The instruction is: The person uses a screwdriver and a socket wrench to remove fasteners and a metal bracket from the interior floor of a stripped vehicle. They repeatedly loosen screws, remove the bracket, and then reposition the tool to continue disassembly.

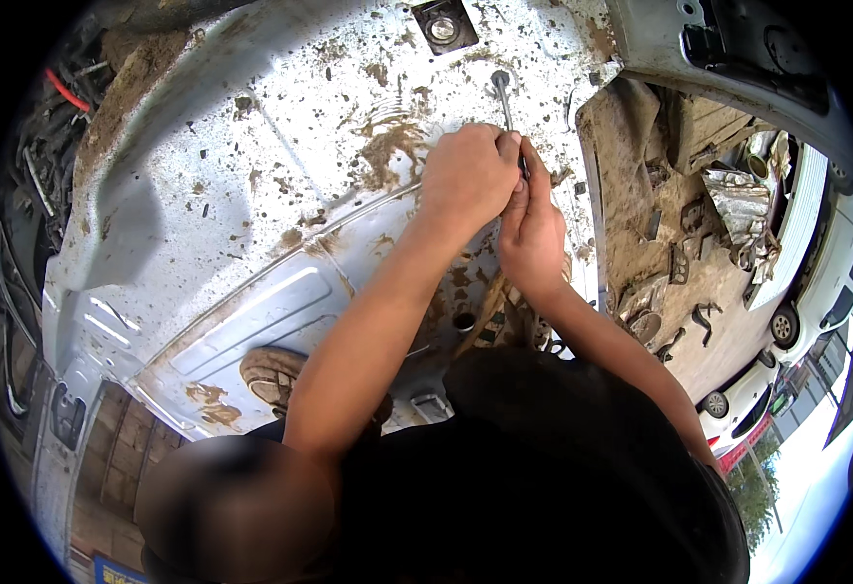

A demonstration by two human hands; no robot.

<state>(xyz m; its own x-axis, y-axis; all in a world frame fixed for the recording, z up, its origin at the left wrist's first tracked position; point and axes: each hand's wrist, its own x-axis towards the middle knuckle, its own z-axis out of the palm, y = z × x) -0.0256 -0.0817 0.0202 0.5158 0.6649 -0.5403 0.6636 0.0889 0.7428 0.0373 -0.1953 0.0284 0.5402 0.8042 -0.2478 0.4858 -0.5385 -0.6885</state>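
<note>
Both my hands meet over a large, mud-spattered silver car-body panel [280,127]. My left hand [470,170] is closed around the handle end of a screwdriver-like tool [505,105] with a slim metal shaft. Just to its right, my right hand [535,229] is also closed, its thumb and fingers pinching the same handle, which is mostly hidden. The shaft slants away from me, and its far end meets a dark round spot [499,77] on the panel. Whether that spot is a plug or a hole, I cannot tell.
Behind the dark spot, a square opening [444,26] holds a round metal part. A muddy shoe [272,378] stands on the panel at left. Wires and hoses [32,195] run along the far left. Beyond the right edge lie crumpled scrap [745,200] and parked white cars [816,282].
</note>
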